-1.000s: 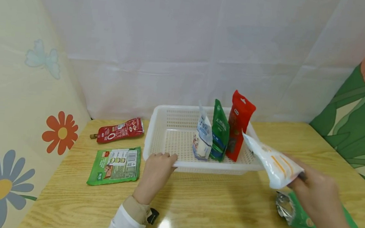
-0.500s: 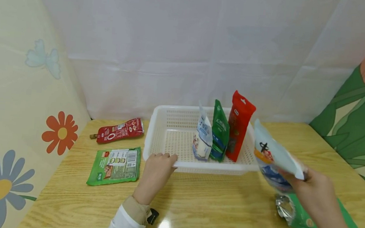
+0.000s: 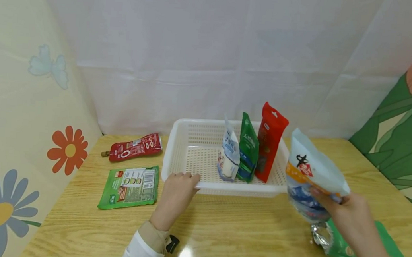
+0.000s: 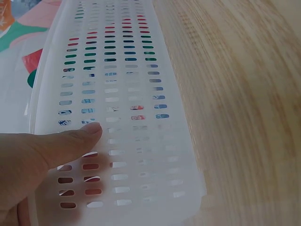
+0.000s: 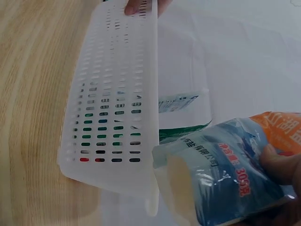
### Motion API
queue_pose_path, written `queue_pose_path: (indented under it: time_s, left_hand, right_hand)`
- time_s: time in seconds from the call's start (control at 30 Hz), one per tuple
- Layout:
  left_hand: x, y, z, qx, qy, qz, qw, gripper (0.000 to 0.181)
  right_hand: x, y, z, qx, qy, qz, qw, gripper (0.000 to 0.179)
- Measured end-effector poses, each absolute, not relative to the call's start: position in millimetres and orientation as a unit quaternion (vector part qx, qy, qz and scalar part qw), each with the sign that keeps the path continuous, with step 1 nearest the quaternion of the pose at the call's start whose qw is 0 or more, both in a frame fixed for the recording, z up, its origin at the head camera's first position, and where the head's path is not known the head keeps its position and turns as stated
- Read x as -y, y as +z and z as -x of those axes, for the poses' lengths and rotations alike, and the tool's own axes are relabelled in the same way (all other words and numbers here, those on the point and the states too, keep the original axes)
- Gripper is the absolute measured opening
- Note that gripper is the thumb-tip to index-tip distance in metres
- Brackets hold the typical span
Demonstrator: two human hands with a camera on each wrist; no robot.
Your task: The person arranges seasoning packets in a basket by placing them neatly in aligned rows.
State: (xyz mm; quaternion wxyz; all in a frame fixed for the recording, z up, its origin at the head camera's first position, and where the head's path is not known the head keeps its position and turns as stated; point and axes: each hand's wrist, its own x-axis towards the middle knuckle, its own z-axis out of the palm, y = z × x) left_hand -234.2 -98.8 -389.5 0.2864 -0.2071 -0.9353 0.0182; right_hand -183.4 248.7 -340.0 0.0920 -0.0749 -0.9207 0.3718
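A white perforated plastic basket (image 3: 245,189) stands on the wooden table in the head view. My left hand (image 3: 177,200) grips its front rim near the left corner, the thumb (image 4: 77,143) pressed on the outer wall. Inside, toward the right end, a white-and-blue packet (image 3: 230,158), a green packet (image 3: 248,151) and a tall red packet (image 3: 270,141) stand upright. My right hand (image 3: 354,218) holds a pale blue bag (image 3: 318,168) with an orange band, just off the basket's front right corner, thumb on the printed face. In the right wrist view the bag (image 5: 221,165) overlaps the basket's edge.
A dark red spouted pouch (image 3: 136,147) and a flat green packet (image 3: 130,187) lie left of the basket. Under my right forearm lies a green bag (image 3: 341,245) with a silver end. A white sheet (image 3: 194,84) hangs behind the table.
My right hand has turned the pale blue bag so its printed face shows, and the bag has shifted slightly right. The left hand, basket and packets have stayed put.
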Motion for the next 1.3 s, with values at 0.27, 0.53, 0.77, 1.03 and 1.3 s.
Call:
queue_pose_path:
  time_s: [0.27,0.53,0.77,1.03,1.3]
  left_hand:
    - [98.9,-389.0,233.2,0.934,0.004,0.209,0.289,0.024]
    - [100.2,-387.5,232.1,0.935,-0.027,0.218,0.279,0.033]
    - [100.9,-384.0,230.7,0.940,-0.036,0.227,0.252,0.039]
    - [99.4,-379.5,230.3,0.957,-0.067,0.213,0.184,0.057]
    - [98.8,-376.1,229.6,0.966,-0.104,0.198,0.127,0.062]
  right_hand:
    - [-241.0,-337.4,180.7,0.916,0.386,0.090,0.067,0.057]
    - [-233.6,-338.5,178.1,0.900,0.426,0.067,0.057,0.060]
    - [-231.3,-344.3,177.3,0.891,0.449,0.047,0.054,0.056]
    - [-224.3,-342.1,176.3,0.883,0.465,0.065,0.003,0.065]
    - [-217.3,-345.1,172.9,0.881,0.469,0.056,0.021,0.056]
